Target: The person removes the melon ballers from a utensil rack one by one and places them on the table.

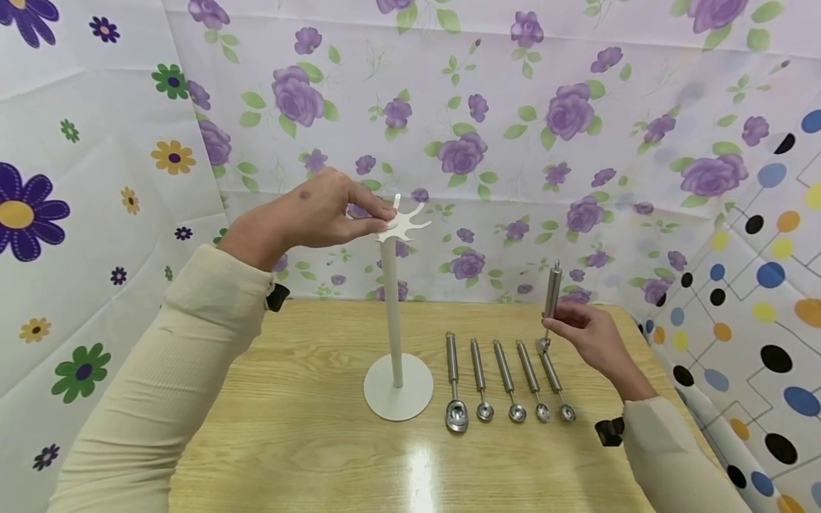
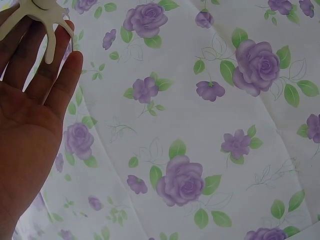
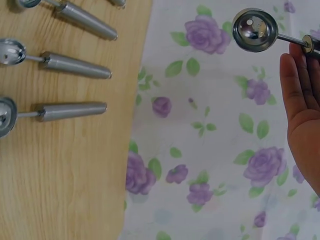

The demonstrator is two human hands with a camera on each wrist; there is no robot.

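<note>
A white stand (image 1: 392, 313) rises upright from a round base on the table. My left hand (image 1: 327, 210) pinches the middle of its hooked top (image 1: 403, 226) between thumb and fingers; the left wrist view shows the curved white hooks (image 2: 51, 42) beside the fingers. To the right, my right hand (image 1: 590, 335) holds a metal melon baller (image 1: 553, 288) by the lower part of its handle, raised above the table. Its handle points up and its cup hangs down; in the right wrist view the round cup (image 3: 255, 30) shows plainly. No hook touches it.
Right of the stand, several metal scoops lie in a row, handles away from me. The leftmost scoop (image 1: 457, 415) has the largest, oval head; the rightmost scoop (image 1: 567, 412) lies below my right hand. Floral cloth (image 1: 462, 153) hangs behind the wooden table (image 1: 308, 442), patterned cloths at both sides.
</note>
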